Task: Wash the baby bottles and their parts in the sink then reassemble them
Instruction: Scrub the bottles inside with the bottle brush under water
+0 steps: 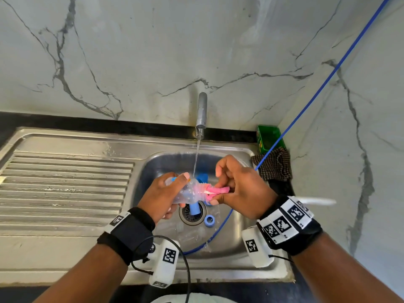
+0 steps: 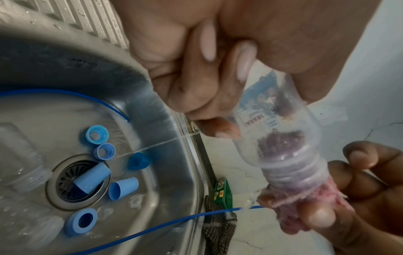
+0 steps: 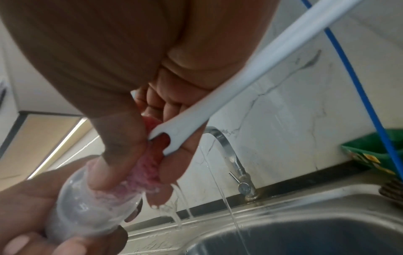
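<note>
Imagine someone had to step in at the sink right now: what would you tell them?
Left hand grips a clear baby bottle sideways over the sink. Right hand grips the pink brush, its sponge head pushed into the bottle's neck; white handle runs back past the wrist. Tap is running.
Lying in the sink: blue caps and rings, plus another clear bottle beside the drain.
Done: parts taken apart. Left: finish scrubbing, wash the rest, reassemble.
</note>
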### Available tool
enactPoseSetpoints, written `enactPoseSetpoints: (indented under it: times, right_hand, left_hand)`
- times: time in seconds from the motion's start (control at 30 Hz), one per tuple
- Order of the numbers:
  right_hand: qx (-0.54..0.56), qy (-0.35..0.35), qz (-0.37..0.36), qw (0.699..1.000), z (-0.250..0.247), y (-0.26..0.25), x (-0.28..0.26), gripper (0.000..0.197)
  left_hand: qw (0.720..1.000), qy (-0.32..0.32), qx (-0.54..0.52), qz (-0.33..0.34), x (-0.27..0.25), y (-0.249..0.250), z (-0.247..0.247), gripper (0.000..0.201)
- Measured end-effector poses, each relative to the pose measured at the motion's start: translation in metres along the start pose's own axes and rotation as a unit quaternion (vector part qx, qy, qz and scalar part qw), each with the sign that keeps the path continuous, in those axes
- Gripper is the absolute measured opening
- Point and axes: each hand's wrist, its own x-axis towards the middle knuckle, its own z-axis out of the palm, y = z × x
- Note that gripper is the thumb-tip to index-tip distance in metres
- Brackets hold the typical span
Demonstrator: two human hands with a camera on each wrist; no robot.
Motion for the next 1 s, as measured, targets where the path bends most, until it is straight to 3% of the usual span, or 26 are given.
enactPoseSetpoints:
  times: [0.1, 0.3, 0.4, 0.47, 0.6, 0.73, 0.9, 1.0]
  right_hand:
    - [-0.049, -0.025, -0.045, 0.997, -0.001, -0.011, 0.001, 0.057]
    - [-0.052, 0.027, -0.086, 0.995, 0.005, -0.024, 0.009, 0.047]
    - [-0.199, 0.079, -0.051, 0.975, 0.001, -0.024, 0.01, 0.052]
    - [-0.267, 0.096, -0.077, 0.956, 0.001, -0.019, 0.011, 0.046]
    - [-0.245, 0.094, -0.201, 0.944, 0.015, 0.006, 0.009, 0.027]
    - [-0.263, 0.15, -0.206, 0.93, 0.031, 0.011, 0.011, 0.023]
    - [-0.291, 0.153, -0.24, 0.914, 0.053, -0.004, 0.013, 0.017]
    - [-0.288, 0.173, -0.192, 0.922, 0.06, -0.017, 0.013, 0.027]
  left_hand:
    - [1.0, -0.008, 0.003, -0.006, -0.003, 0.0, 0.0, 0.037]
    - [0.999, 0.013, -0.042, 0.022, -0.006, 0.012, -0.015, 0.034]
    - [0.997, 0.023, -0.07, 0.014, -0.007, 0.015, -0.03, 0.037]
    - [0.996, 0.034, -0.082, 0.009, -0.009, 0.014, -0.042, 0.037]
    - [0.996, 0.034, -0.087, -0.009, -0.011, 0.01, -0.055, 0.043]
    - [0.998, 0.01, -0.058, -0.004, -0.015, 0.011, -0.063, 0.046]
    - [1.0, -0.024, 0.01, 0.017, -0.015, 0.014, -0.058, 0.042]
    - [0.999, -0.025, 0.008, 0.023, -0.015, 0.015, -0.05, 0.04]
